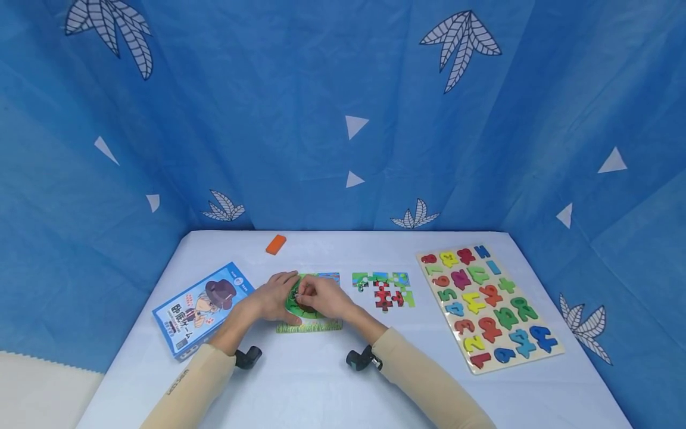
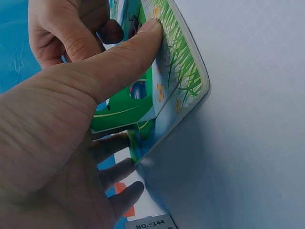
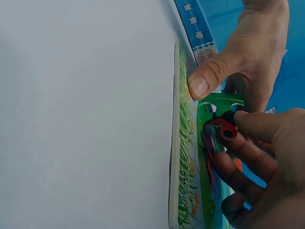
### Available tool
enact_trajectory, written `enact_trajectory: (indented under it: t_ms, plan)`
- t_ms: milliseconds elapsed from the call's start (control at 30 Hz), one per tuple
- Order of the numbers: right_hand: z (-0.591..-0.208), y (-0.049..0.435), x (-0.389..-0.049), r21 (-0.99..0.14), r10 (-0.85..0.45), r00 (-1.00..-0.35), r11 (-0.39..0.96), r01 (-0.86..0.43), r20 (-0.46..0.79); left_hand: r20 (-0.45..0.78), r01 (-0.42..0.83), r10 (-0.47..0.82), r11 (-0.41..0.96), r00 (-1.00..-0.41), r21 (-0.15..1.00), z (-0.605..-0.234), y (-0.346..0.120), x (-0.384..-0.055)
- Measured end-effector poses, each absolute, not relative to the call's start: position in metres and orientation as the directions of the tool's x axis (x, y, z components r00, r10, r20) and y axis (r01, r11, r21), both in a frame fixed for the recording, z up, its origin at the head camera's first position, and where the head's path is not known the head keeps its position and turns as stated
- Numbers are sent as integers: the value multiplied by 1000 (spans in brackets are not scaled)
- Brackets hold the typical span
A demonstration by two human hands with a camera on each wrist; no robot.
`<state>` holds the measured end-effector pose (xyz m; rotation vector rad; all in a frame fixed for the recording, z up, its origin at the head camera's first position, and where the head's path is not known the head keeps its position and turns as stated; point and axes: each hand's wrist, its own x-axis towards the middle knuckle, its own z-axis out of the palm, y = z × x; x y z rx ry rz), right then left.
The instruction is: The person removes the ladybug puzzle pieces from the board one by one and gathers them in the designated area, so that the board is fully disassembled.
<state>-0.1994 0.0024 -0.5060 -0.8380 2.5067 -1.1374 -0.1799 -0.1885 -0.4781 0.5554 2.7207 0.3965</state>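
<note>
A picture puzzle board (image 1: 316, 326) with a grass border lies in front of me. My left hand (image 1: 274, 298) rests across its left side. Its thumb (image 2: 138, 45) presses on the grass border, while the other fingers reach past the board's left edge, fairly straight. Over the board's middle, my right hand (image 1: 329, 298) pinches a small red and black puzzle piece (image 3: 224, 129) between thumb and fingers. The piece is tilted, close over the green part of the picture (image 2: 124, 112). In the head view my fingers hide most of it.
Several joined puzzle pieces (image 1: 383, 299) lie right of the board. Farther right is a wooden number board (image 1: 452, 319) with colourful digits. A blue box (image 1: 203, 310) stands at left, and an orange block (image 1: 276, 244) lies near the back edge. Blue cloth walls enclose the table.
</note>
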Motion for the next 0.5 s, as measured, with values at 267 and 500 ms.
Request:
enact_trajectory:
  t_ms: [267,500]
  plan:
    - [-503,9,-198,-756,-601,-798,509,-411,30,-269,323,410,893,-871,314,-481,-188,-180]
    - [-498,29,-201,-754,-577,-815,510,-415,58,-265,333,412,895,-872,296,-481,-188,-181]
